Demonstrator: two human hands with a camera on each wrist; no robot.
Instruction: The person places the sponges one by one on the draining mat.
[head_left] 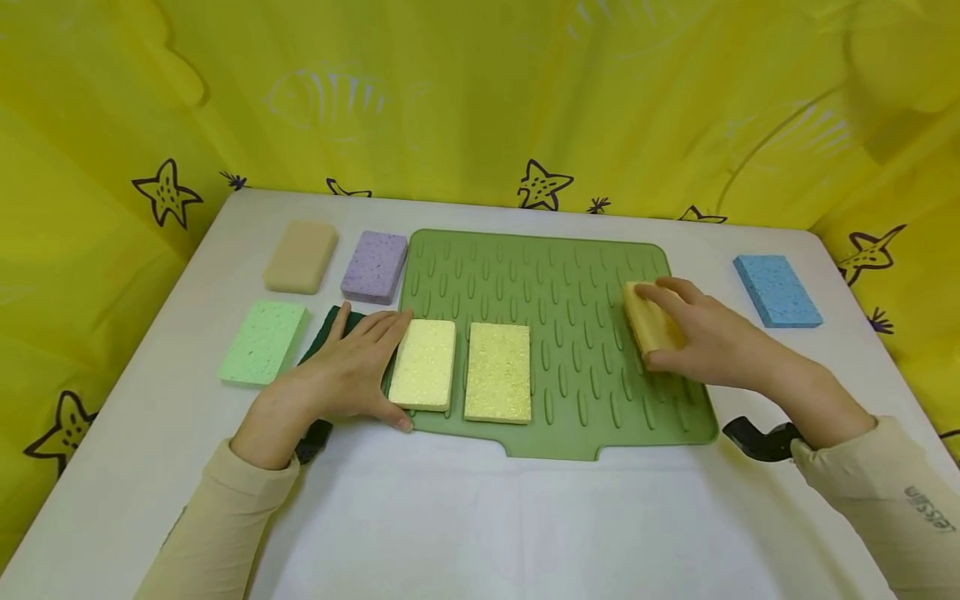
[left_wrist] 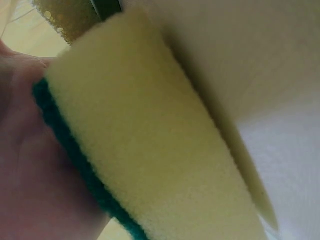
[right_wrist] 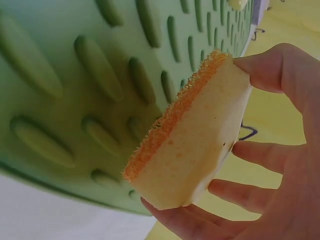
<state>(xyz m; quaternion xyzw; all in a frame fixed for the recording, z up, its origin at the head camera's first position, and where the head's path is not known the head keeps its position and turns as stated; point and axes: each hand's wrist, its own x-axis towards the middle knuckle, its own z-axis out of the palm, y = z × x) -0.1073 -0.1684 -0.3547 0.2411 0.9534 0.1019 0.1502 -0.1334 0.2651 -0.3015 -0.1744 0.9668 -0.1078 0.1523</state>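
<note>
At the green mat's left edge, my left hand [head_left: 341, 371] spans a dark green-topped scouring sponge [head_left: 322, 333], thumb at its near end and fingers at the far end. The left wrist view shows that sponge's yellow foam side [left_wrist: 150, 120] close up; the fingertips are out of frame. Just right of this hand lies a pale yellow sponge [head_left: 425, 367] on the mat [head_left: 570, 446], and a speckled yellow sponge [head_left: 498, 371] is beside it. My right hand [head_left: 705, 333] pinches a yellow sponge [right_wrist: 190, 140] with a rough orange layer towards the mat's right side.
Left of the mat are a beige sponge [head_left: 302, 257], a purple sponge [head_left: 375, 265] and a light green sponge [head_left: 265, 342]. A blue sponge [head_left: 777, 290] lies on the white table [head_left: 465, 525] at the right. A yellow patterned curtain [head_left: 465, 100] hangs behind the table.
</note>
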